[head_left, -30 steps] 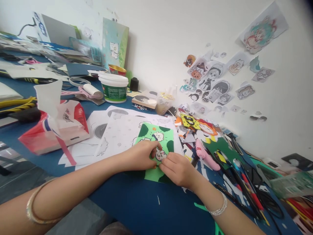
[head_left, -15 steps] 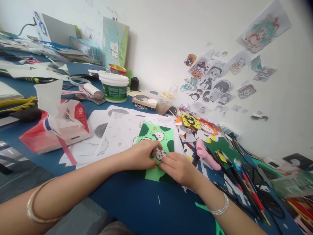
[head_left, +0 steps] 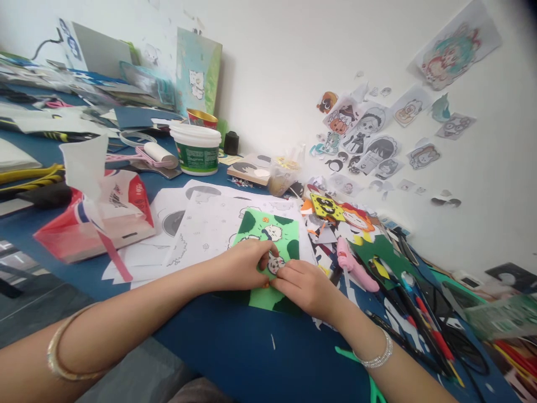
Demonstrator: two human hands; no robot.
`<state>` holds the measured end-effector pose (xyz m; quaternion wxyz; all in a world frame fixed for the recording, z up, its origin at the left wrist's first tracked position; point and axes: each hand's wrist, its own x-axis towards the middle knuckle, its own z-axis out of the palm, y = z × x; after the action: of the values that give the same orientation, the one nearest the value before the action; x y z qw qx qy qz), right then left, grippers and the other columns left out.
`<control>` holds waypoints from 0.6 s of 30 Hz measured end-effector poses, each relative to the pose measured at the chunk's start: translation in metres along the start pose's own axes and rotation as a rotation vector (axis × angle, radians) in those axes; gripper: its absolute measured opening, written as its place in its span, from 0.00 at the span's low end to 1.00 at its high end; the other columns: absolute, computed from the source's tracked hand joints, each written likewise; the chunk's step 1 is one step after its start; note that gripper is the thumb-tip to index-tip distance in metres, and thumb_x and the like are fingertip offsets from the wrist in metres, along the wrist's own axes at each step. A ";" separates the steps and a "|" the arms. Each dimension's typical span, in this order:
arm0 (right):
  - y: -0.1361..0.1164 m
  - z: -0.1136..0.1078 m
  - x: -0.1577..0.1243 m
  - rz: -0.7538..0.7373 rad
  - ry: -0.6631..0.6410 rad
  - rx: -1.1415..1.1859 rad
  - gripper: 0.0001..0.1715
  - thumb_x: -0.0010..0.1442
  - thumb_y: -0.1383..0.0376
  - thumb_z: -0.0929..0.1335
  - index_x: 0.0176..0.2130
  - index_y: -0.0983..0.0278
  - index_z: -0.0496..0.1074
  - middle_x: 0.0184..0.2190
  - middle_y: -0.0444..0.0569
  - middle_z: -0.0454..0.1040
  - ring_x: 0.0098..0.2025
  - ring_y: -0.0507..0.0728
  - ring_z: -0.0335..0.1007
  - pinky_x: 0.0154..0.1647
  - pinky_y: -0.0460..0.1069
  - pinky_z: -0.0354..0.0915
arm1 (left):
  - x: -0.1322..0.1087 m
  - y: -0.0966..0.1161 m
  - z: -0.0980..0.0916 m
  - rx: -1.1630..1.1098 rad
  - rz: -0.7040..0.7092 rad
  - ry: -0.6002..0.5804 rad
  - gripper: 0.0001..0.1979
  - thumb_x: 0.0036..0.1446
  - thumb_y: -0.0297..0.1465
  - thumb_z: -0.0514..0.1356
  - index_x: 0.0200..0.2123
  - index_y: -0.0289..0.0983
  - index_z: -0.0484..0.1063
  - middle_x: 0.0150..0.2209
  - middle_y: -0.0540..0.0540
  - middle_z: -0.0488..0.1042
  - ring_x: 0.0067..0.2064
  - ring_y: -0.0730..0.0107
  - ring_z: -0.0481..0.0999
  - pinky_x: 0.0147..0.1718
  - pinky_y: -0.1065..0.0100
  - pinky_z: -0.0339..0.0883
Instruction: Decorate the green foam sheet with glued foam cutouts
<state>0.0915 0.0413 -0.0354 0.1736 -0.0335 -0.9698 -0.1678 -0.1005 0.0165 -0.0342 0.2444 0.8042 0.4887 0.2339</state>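
Both my hands meet over a light green card [head_left: 291, 230] with dark green patches. Between them is a small paper cutout [head_left: 274, 263] of a white cartoon animal with pink marks. My left hand [head_left: 248, 263] curls its thumb and fingers around the cutout's left side. From the other side, my right hand [head_left: 302, 284] pinches its right edge with closed fingers. Higher on the card lies another white cartoon animal cutout [head_left: 273, 232], with a small orange shape [head_left: 265, 220] above it. My hands hide the card's middle edges.
Printed line-drawing sheets [head_left: 201, 224] lie under and left of the card. A red-and-white tissue pack [head_left: 126, 207] stands further left, a white-lidded tub [head_left: 195, 148] behind. At right are a pink glue gun [head_left: 354, 266], paper scraps, pens [head_left: 434, 330] and green-handled scissors [head_left: 373, 386].
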 end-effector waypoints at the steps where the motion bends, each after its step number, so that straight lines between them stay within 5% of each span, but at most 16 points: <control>1: 0.000 0.000 0.000 0.005 0.000 0.005 0.13 0.62 0.74 0.61 0.31 0.69 0.73 0.26 0.50 0.72 0.29 0.54 0.60 0.28 0.48 0.61 | 0.000 0.000 0.000 0.001 0.000 0.001 0.19 0.40 0.27 0.56 0.40 0.37 0.67 0.28 0.51 0.70 0.31 0.68 0.68 0.30 0.69 0.59; 14: 0.002 -0.003 -0.004 0.050 -0.008 0.109 0.14 0.62 0.74 0.58 0.31 0.68 0.71 0.28 0.52 0.71 0.30 0.55 0.59 0.28 0.50 0.62 | -0.001 -0.001 -0.001 -0.046 -0.018 0.008 0.19 0.40 0.27 0.56 0.40 0.37 0.67 0.27 0.52 0.69 0.31 0.68 0.68 0.30 0.69 0.59; 18: 0.002 -0.007 -0.005 0.130 0.090 0.220 0.12 0.57 0.76 0.58 0.35 0.67 0.69 0.32 0.54 0.71 0.34 0.56 0.61 0.31 0.51 0.64 | 0.000 -0.005 -0.001 -0.162 -0.064 0.054 0.16 0.43 0.26 0.53 0.39 0.38 0.66 0.27 0.53 0.69 0.29 0.70 0.68 0.27 0.71 0.59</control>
<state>0.0987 0.0411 -0.0302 0.2299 -0.0694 -0.9694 -0.0504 -0.1045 0.0184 -0.0361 0.3028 0.7591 0.5001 0.2862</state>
